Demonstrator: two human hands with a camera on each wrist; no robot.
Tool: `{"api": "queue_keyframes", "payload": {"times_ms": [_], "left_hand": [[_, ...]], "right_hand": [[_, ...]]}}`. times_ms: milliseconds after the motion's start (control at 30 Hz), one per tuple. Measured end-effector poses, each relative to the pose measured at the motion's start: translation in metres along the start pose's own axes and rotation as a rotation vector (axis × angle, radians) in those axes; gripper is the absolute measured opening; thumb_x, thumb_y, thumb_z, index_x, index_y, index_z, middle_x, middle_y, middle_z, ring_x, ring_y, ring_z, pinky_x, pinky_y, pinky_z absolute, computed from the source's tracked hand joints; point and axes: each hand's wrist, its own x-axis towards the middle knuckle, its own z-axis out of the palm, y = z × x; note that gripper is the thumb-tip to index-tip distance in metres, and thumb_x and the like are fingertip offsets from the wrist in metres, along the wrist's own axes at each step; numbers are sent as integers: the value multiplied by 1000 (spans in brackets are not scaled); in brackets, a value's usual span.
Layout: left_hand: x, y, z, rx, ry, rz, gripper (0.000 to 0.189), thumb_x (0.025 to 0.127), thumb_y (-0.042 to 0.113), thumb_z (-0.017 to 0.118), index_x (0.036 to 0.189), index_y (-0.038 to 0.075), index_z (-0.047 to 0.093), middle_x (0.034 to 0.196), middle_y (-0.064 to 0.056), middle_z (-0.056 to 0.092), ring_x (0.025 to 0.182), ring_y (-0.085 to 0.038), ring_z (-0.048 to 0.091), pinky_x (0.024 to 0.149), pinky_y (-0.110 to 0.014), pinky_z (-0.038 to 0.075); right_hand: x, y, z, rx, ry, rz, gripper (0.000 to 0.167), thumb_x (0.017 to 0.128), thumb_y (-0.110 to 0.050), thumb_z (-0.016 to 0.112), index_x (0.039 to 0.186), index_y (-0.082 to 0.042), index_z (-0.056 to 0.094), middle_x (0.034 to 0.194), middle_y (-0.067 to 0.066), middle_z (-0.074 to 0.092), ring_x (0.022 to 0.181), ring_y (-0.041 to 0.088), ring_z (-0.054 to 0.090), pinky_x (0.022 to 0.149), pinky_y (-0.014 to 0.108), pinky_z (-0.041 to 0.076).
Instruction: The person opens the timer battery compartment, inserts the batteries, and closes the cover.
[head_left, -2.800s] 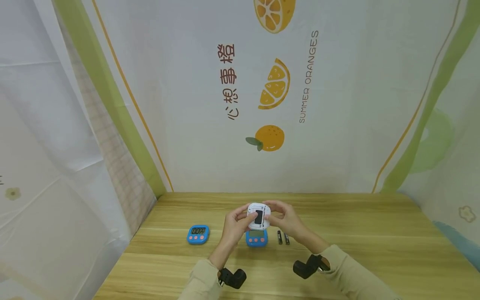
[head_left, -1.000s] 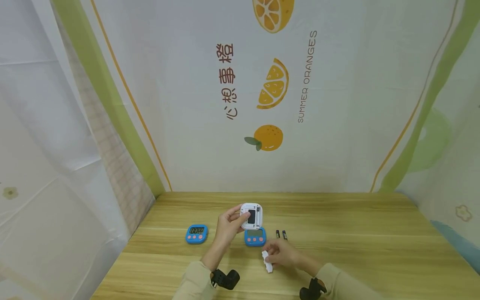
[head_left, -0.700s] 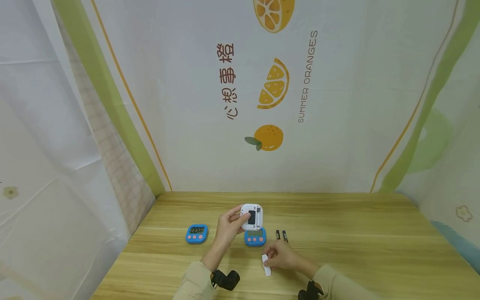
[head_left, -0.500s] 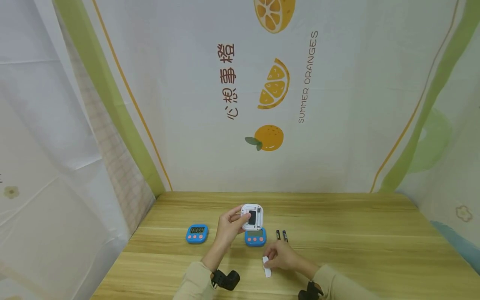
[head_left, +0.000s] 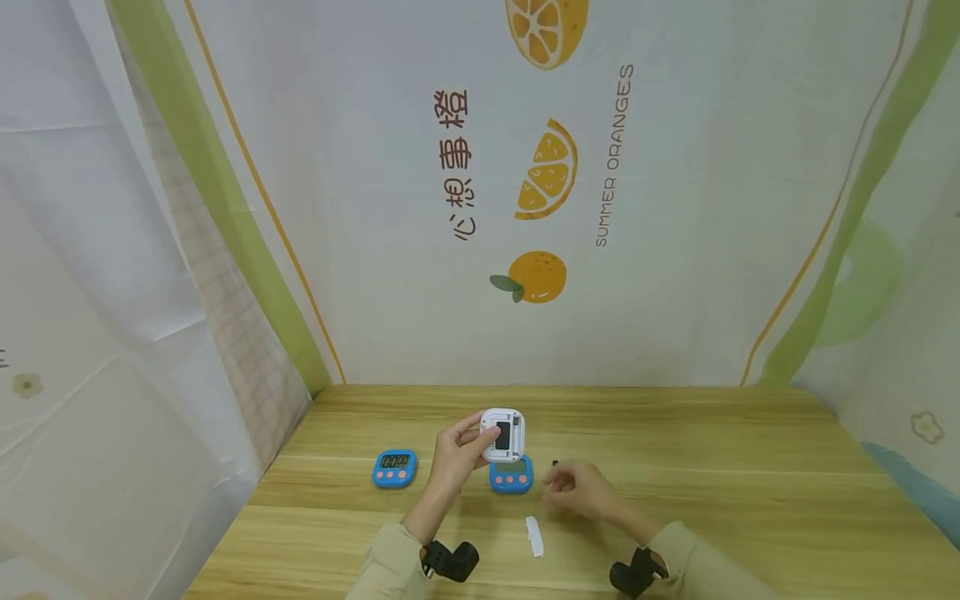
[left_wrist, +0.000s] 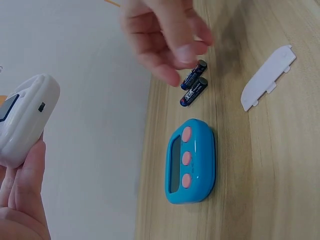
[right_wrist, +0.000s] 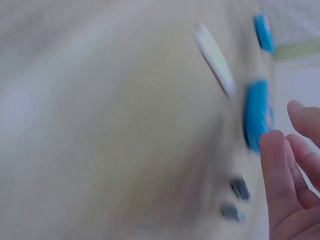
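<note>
My left hand [head_left: 456,457] holds a white digital timer [head_left: 512,425] with its back toward me, thumb pressed on the dark rectangle there. A long slot along its right side lies uncovered. The white battery cover [head_left: 535,537] lies on the table, apart from both hands. My right hand [head_left: 583,492], fingers loosely bent with nothing between them, hovers by two small dark batteries [left_wrist: 194,92], which it mostly hides in the head view. A blue timer with pink buttons [left_wrist: 192,162] rests between the hands, below the white one.
Farther left on the wooden table [head_left: 675,450] sits another blue timer [head_left: 394,468] showing zeros. A curtain printed with oranges [head_left: 540,277] hangs behind the table's back edge.
My right hand has let go of the battery cover, leaving it on the table, and moved up and right toward the batteries. Earlier it pulled the cover away from the white timer.
</note>
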Motion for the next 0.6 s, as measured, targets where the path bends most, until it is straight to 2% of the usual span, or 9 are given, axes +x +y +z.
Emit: {"api": "queue_keyframes", "payload": {"times_ms": [200, 267, 467, 600], "left_hand": [[1, 0, 0, -3, -2, -4, 47, 82, 16, 65, 122, -2, 50, 92, -15, 64, 76, -20, 64, 64, -29, 54], [0, 2, 0, -5, -8, -8, 45, 82, 14, 64, 122, -3, 50, 92, -15, 64, 76, -21, 64, 64, -30, 54], [2, -2, 0, 1, -14, -7, 46, 82, 15, 64, 122, -3, 50, 93, -15, 64, 74, -17, 63, 64, -29, 54], [2, -4, 1, 11, -12, -4, 46, 81, 17, 65, 121, -2, 51, 93, -14, 65, 80, -25, 63, 63, -28, 54]], "right_hand": [[6, 12, -30, -30, 53, 92, 24, 78, -5, 66, 97, 7, 59, 77, 3, 56, 68, 14, 52, 55, 21, 46], [7, 18, -34, -42, 63, 93, 26, 77, -4, 67, 98, 8, 58, 77, 4, 57, 69, 16, 53, 57, 21, 47], [9, 32, -34, -45, 58, 138, 35, 71, -1, 69, 102, 8, 56, 82, 8, 55, 73, 17, 54, 62, 25, 49], [9, 39, -31, -40, 38, 181, 45, 68, -5, 74, 107, 6, 55, 87, 10, 52, 76, 17, 54, 66, 29, 50]]}}
